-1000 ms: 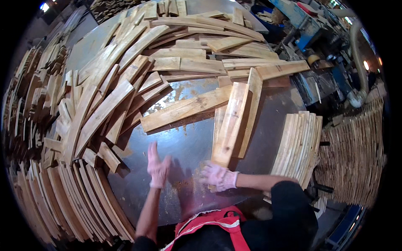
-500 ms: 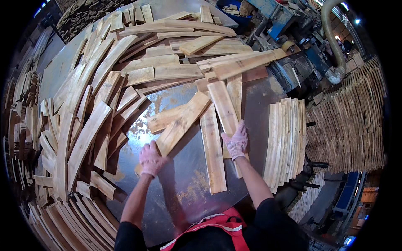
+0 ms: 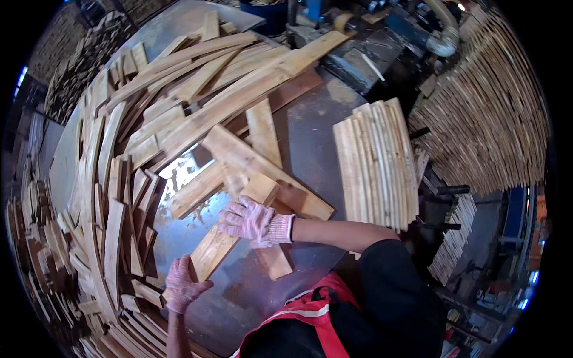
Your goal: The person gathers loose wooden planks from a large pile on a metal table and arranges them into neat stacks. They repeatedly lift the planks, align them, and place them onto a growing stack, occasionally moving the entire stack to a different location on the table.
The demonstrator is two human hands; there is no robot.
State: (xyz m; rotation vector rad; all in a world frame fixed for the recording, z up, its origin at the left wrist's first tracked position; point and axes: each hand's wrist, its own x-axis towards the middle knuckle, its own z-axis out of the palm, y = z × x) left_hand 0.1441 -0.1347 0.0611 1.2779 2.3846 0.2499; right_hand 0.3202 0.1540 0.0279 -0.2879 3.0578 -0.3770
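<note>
A short pale wooden board (image 3: 210,253) lies slantwise over other boards on the metal tabletop. At its lower-left end my gloved left hand (image 3: 184,284) is closed on it, fingers along the edge and thumb apart. My right hand (image 3: 253,222), in a pinkish-white work glove, rests across the board's upper part with its fingers stretched out to the left. Beyond it a wider board (image 3: 268,167) slants down to the right. Another board (image 3: 274,262) is partly hidden beneath my right hand and the slanting board.
A heap of loose boards (image 3: 113,244) covers the table's left and far side. One long plank (image 3: 239,95) crosses the far part. To the right stands a neat row of boards (image 3: 376,164), then a tall stack of slats (image 3: 483,107). Machinery (image 3: 382,65) is at the far right.
My right hand has let go of the right-hand board and moved left onto the short board. My left hand has moved down-left with it. The view has shifted and turned.
</note>
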